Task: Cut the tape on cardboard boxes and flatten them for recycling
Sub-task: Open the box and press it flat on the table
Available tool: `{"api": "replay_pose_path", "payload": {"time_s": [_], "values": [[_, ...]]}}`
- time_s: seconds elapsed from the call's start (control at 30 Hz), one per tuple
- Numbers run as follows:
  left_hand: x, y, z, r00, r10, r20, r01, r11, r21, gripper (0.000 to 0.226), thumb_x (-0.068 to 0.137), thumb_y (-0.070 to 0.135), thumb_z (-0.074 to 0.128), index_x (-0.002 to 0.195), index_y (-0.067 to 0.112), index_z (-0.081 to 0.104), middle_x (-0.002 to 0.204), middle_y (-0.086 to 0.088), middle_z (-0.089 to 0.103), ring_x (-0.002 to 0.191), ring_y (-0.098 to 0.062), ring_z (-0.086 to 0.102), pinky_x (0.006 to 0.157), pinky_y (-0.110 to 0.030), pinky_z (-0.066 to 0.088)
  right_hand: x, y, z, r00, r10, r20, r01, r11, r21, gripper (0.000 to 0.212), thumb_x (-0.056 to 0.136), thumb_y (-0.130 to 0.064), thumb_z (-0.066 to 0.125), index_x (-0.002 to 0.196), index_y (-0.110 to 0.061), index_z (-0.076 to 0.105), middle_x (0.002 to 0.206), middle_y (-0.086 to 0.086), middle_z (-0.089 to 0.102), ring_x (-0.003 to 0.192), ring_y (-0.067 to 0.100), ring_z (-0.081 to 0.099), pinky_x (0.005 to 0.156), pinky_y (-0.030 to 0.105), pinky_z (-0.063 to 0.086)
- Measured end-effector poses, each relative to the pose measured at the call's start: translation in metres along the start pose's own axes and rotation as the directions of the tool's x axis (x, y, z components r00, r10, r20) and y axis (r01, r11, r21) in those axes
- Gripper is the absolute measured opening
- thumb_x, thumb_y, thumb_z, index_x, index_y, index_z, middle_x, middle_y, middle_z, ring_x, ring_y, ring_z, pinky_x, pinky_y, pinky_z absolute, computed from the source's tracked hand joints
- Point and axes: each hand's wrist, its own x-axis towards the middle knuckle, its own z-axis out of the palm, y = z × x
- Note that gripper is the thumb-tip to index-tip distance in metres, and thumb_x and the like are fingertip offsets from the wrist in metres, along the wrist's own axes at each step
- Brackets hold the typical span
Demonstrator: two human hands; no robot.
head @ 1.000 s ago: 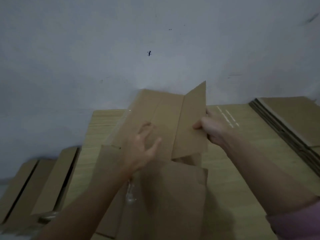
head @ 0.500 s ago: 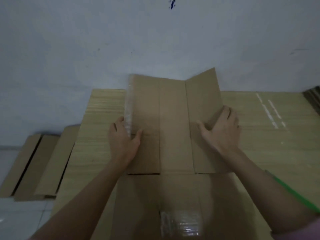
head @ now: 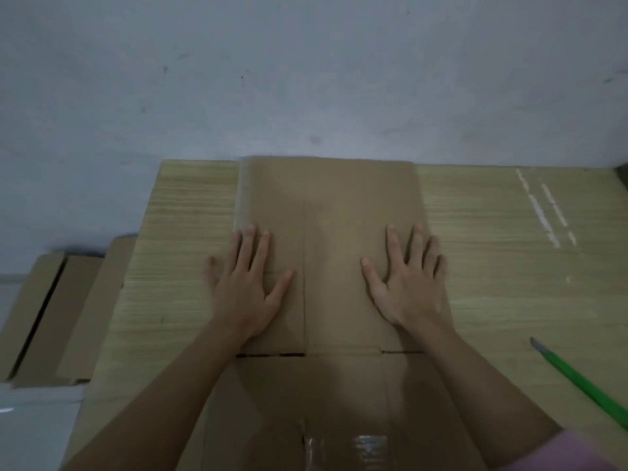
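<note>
1. Table (head: 176,300) stands against the wall, carrying everything.
2. Box (head: 334,253) lies flat mid-table, flaps spread, clear tape (head: 368,448) on its near panel.
3. Left hand (head: 246,283) presses the box's left edge, fingers straight.
4. Right hand (head: 406,283) is flat on the box's right flap.
5. Green cutter (head: 588,385) lies right of the box.

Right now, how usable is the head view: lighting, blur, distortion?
Head view: dim, bluish, flat lighting; soft overall, yet both hands and the cardboard box read clearly; slight wide-angle bowing at the table edges; faint glare on the tape near the bottom.
</note>
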Motion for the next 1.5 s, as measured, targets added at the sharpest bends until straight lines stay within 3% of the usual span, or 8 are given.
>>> {"api": "replay_pose_path", "payload": {"time_s": [0.27, 0.5, 0.8, 0.9, 1.07, 1.17, 1.33, 1.5], "values": [[0.021, 0.025, -0.036, 0.977, -0.071, 0.201, 0.044, 0.990, 0.134, 0.075, 0.087, 0.057, 0.044, 0.145, 0.016, 0.020, 0.154, -0.007, 0.013, 0.142, -0.025, 0.010, 0.113, -0.050, 0.008, -0.001, -0.013, -0.027, 0.991, 0.011, 0.131, -0.006, 0.999, -0.042, 0.072, 0.092, -0.058, 0.028, 0.151, -0.025, 0.003, 0.158, 0.014, -0.010, 0.143, 0.036, -0.014, 0.114, 0.055, -0.008], [-0.011, 0.052, 0.001, 0.960, 0.245, 0.134, -0.250, 0.968, 0.019, 0.078, 0.080, 0.053, -0.006, 0.151, 0.021, 0.001, 0.159, 0.003, -0.003, 0.146, -0.014, -0.004, 0.114, -0.035, -0.007, -0.022, -0.027, 0.003, 0.971, -0.238, 0.003, 0.238, 0.971, 0.023, 0.058, 0.101, -0.041, 0.015, 0.151, -0.019, -0.004, 0.159, 0.000, -0.012, 0.145, 0.014, -0.013, 0.116, 0.044, -0.009], [0.006, 0.055, -0.008, 0.936, 0.209, 0.282, -0.225, 0.974, 0.024, 0.062, 0.099, 0.046, 0.013, 0.150, 0.019, -0.008, 0.158, 0.004, -0.014, 0.144, -0.009, -0.013, 0.114, -0.037, -0.011, -0.009, -0.022, -0.008, 0.955, -0.259, 0.146, 0.245, 0.963, 0.112, 0.059, 0.101, -0.043, 0.017, 0.151, -0.020, -0.004, 0.158, -0.001, -0.015, 0.144, 0.011, -0.016, 0.114, 0.042, -0.012], [-0.029, 0.052, -0.009, 0.949, 0.267, 0.170, -0.262, 0.964, -0.051, 0.076, 0.085, 0.055, -0.001, 0.150, 0.016, -0.004, 0.152, 0.010, -0.015, 0.140, -0.003, -0.016, 0.113, -0.033, -0.014, -0.040, -0.009, -0.011, 0.947, -0.308, 0.093, 0.301, 0.950, 0.081, 0.063, 0.097, -0.048, 0.005, 0.152, -0.017, 0.000, 0.158, 0.001, -0.013, 0.144, 0.010, -0.016, 0.113, 0.041, -0.015], [-0.099, 0.041, 0.008, 0.941, 0.336, 0.042, -0.334, 0.942, -0.040, 0.062, 0.093, 0.041, 0.025, 0.144, 0.006, 0.035, 0.152, -0.006, 0.030, 0.139, -0.017, 0.029, 0.111, -0.038, 0.007, -0.114, 0.007, 0.026, 0.941, -0.335, -0.057, 0.339, 0.937, 0.090, 0.081, 0.083, -0.051, -0.004, 0.151, -0.011, 0.012, 0.159, 0.004, 0.002, 0.140, 0.008, -0.014, 0.108, 0.034, -0.021], [-0.111, 0.040, 0.011, 0.947, 0.321, 0.022, -0.320, 0.946, -0.049, 0.061, 0.094, 0.040, 0.024, 0.146, 0.008, 0.031, 0.153, -0.005, 0.027, 0.140, -0.017, 0.027, 0.111, -0.038, 0.006, -0.131, 0.013, 0.036, 0.955, -0.276, -0.107, 0.282, 0.958, 0.046, 0.075, 0.087, -0.049, 0.002, 0.150, -0.011, 0.016, 0.159, 0.003, 0.008, 0.145, 0.014, 0.000, 0.111, 0.039, -0.013], [-0.114, 0.040, 0.012, 0.943, 0.326, 0.066, -0.327, 0.945, -0.008, 0.072, 0.089, 0.048, 0.004, 0.150, 0.012, 0.015, 0.158, 0.000, 0.011, 0.145, -0.014, 0.010, 0.115, -0.036, 0.000, -0.138, 0.013, 0.033, 0.968, -0.248, -0.043, 0.249, 0.969, 0.008, 0.082, 0.078, -0.051, -0.014, 0.151, -0.017, -0.003, 0.159, -0.002, -0.010, 0.145, 0.011, -0.012, 0.115, 0.043, -0.008], [-0.108, 0.039, 0.004, 0.922, 0.343, 0.181, -0.341, 0.939, -0.044, 0.090, 0.072, 0.059, -0.012, 0.151, 0.017, -0.002, 0.158, 0.004, -0.007, 0.145, -0.009, -0.008, 0.115, -0.033, -0.007, -0.135, 0.011, 0.023, 0.971, -0.222, 0.092, 0.220, 0.975, 0.038, 0.061, 0.101, -0.043, 0.015, 0.151, -0.016, -0.007, 0.157, -0.002, -0.017, 0.144, 0.011, -0.016, 0.116, 0.042, -0.009]]}}
